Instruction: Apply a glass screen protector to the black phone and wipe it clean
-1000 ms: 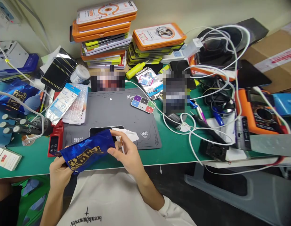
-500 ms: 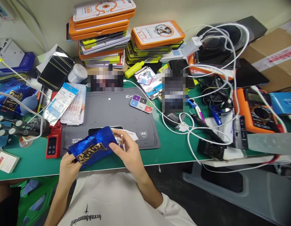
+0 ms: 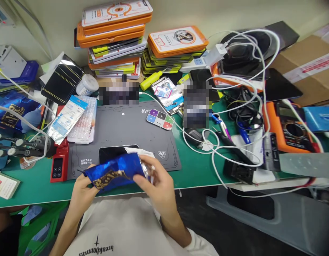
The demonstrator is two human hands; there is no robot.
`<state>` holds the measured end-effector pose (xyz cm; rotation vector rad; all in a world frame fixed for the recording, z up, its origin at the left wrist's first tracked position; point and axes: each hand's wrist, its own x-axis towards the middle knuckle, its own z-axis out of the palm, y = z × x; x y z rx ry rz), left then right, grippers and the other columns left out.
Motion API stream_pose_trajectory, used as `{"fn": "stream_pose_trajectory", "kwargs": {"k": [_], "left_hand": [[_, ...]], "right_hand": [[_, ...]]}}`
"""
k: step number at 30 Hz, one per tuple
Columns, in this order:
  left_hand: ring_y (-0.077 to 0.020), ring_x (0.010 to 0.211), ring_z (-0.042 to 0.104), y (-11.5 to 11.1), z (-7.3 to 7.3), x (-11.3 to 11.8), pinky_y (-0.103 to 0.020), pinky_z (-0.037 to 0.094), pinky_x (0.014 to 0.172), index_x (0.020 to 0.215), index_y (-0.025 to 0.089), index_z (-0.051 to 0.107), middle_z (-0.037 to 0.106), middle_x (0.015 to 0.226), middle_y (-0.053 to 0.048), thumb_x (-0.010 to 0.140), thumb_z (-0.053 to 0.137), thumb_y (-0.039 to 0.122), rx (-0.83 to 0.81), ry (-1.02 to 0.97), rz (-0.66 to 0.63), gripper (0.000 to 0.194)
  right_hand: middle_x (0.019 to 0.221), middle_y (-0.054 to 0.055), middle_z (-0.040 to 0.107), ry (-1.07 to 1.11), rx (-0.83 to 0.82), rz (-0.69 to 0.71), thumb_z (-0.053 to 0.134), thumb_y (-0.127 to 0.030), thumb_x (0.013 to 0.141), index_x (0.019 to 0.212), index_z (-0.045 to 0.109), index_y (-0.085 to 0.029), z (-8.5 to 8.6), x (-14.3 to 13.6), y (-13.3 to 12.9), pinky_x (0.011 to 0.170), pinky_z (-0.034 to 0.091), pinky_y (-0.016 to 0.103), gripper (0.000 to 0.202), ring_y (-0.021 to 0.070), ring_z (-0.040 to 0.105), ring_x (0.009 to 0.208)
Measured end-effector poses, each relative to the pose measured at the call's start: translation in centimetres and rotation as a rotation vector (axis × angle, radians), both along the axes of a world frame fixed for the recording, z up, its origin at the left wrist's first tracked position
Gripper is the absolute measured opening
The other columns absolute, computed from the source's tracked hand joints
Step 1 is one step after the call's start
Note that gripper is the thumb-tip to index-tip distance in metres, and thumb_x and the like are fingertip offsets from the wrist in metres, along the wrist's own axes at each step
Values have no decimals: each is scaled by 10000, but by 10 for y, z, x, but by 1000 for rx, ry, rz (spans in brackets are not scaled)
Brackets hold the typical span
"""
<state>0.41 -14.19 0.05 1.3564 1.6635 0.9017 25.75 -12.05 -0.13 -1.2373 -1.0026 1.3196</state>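
A shiny blue foil pouch (image 3: 116, 171) with gold print lies lengthwise between my hands, above the table's front edge. My left hand (image 3: 84, 190) is closed on its left end. At the silvery right end, which looks open, my right hand (image 3: 159, 183) grips the pouch with thumb in front and fingers behind. Whatever is inside the pouch cannot be made out. Just behind the pouch, a dark-screened phone (image 3: 107, 152) rests on the grey work mat (image 3: 127, 124), partly covered by the pouch. A white sheet or wipe (image 3: 143, 151) lies over the phone's right part.
A red device (image 3: 59, 165) borders the mat on the left, near a cigarette-style box (image 3: 4, 185). A coloured card (image 3: 159, 119) lies on the mat. Stacked orange cases (image 3: 113, 30) stand behind. White cables (image 3: 214, 142) and an orange multimeter (image 3: 289, 128) crowd the right.
Both hands have moved right and slightly toward my body with the pouch. More of the phone shows behind it. The pouch's silvery right end is now more visible.
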Motion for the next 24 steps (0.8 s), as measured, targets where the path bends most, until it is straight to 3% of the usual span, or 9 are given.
{"fn": "stream_pose_trajectory", "kwargs": {"k": [6,8,11,14,16,20,24], "left_hand": [[-287,811,816,-5,0,-1,-344,705,741,793,207,921,872,834,-72,752,1028,531,-109,-121,35,344],[-288,766,813,-5,-2,-1,-360,714,703,812,186,919,868,828,-84,728,1045,590,-147,-188,34,431],[-288,726,814,-5,-5,1,-388,730,672,902,172,923,863,829,-96,774,1014,688,-200,-279,46,539],[-316,841,858,-4,-4,2,-423,761,769,1008,173,925,891,940,-121,780,1011,728,-228,-337,65,607],[-332,921,870,-3,-5,3,-447,768,860,994,177,917,892,960,-124,759,1025,739,-234,-359,74,618],[-346,914,862,-1,-7,8,-472,763,865,982,172,916,876,898,-124,698,1056,744,-256,-367,59,653],[-284,799,808,-1,-6,11,-384,723,781,869,166,902,856,837,-99,698,1056,699,-214,-283,66,581]], "right_hand": [[1119,61,901,-8,-17,5,980,-603,923,1276,857,-290,1,3,-3,832,748,370,487,265,866,943],[1116,57,901,50,22,26,1016,-609,885,1308,848,-298,2,4,-3,794,738,343,551,255,863,915],[1017,29,890,84,-27,73,984,-609,929,1324,851,-308,3,5,-5,757,722,302,515,219,844,845],[1176,54,904,153,-68,131,1073,-566,829,1538,783,-335,3,7,-8,724,731,312,800,244,860,905],[1298,66,895,134,-107,142,1100,-527,793,1577,769,-355,2,8,-8,620,695,283,868,235,852,887],[1385,66,882,107,-81,104,1097,-491,788,1495,833,-357,-2,6,-3,665,717,291,766,255,868,987],[1240,48,917,59,-49,51,1037,-464,875,1464,858,-342,-3,5,-2,707,730,291,627,226,864,897]]}}
